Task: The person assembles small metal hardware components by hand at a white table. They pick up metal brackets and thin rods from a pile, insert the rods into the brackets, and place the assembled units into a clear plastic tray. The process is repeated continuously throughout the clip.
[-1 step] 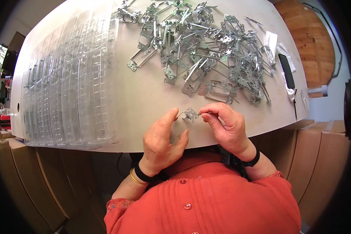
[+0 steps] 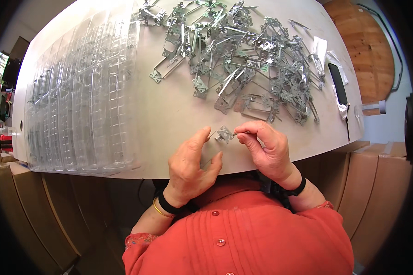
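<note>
Between my hands, just above the near part of the table, is a small silvery metal bracket (image 2: 224, 134) with cut-out holes. My left hand (image 2: 188, 162) curves round its left side, the index fingertip at a thin metal edge and the thumb lower down and apart. Part of what this hand grips is hidden by the fingers. My right hand (image 2: 268, 149) pinches a thin, dark metal piece (image 2: 241, 133) between thumb and forefinger, its end against the bracket's right side. Whether the two are joined I cannot tell. Beyond lies a heap of similar metal brackets (image 2: 243, 59).
Clear plastic trays (image 2: 82, 101) with moulded compartments cover the left of the white table (image 2: 165, 119). On the right lie a black phone-like object (image 2: 337, 83), white paper (image 2: 319, 47) and a thin dark stick (image 2: 347, 123). Cardboard boxes (image 2: 365, 183) stand below the table at right.
</note>
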`<state>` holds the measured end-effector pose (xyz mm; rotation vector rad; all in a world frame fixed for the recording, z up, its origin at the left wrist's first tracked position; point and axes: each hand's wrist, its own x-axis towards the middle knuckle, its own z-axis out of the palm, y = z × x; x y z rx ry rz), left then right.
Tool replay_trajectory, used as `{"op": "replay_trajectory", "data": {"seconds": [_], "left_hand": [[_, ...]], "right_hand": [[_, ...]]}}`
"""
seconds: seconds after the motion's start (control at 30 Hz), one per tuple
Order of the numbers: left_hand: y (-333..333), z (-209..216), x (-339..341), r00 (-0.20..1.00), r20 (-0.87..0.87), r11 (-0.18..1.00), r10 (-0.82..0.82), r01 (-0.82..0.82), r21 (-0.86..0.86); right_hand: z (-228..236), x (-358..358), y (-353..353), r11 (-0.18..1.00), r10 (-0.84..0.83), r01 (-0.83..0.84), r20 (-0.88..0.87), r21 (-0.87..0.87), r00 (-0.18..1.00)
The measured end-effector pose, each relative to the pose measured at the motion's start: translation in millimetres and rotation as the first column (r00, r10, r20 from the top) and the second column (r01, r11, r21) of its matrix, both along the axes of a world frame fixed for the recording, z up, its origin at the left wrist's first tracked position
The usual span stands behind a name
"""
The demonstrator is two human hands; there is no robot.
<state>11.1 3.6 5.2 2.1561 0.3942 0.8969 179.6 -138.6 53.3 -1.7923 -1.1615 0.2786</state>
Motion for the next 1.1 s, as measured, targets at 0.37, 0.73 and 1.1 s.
{"op": "replay_trajectory", "data": {"seconds": [0.37,0.73,1.1], "left_hand": [[1.5,0.8,-1.0,0.999,-0.03,1.0,-0.011,0.012,0.021],[2.2,2.8,-0.8,1.0,-0.019,0.999,-0.019,0.019,0.027],[2.6,2.6,-0.7,0.999,-0.024,0.999,-0.029,0.03,0.023]], "right_hand": [[-2.2,0.3,1.8,1.0,0.028,-0.029,0.074,0.004,0.997],[-0.4,-3.0,2.7,0.999,0.028,-0.025,0.105,-0.03,0.994],[-0.2,-1.6,4.5,1.0,0.029,-0.03,0.195,0.005,0.98]]}}
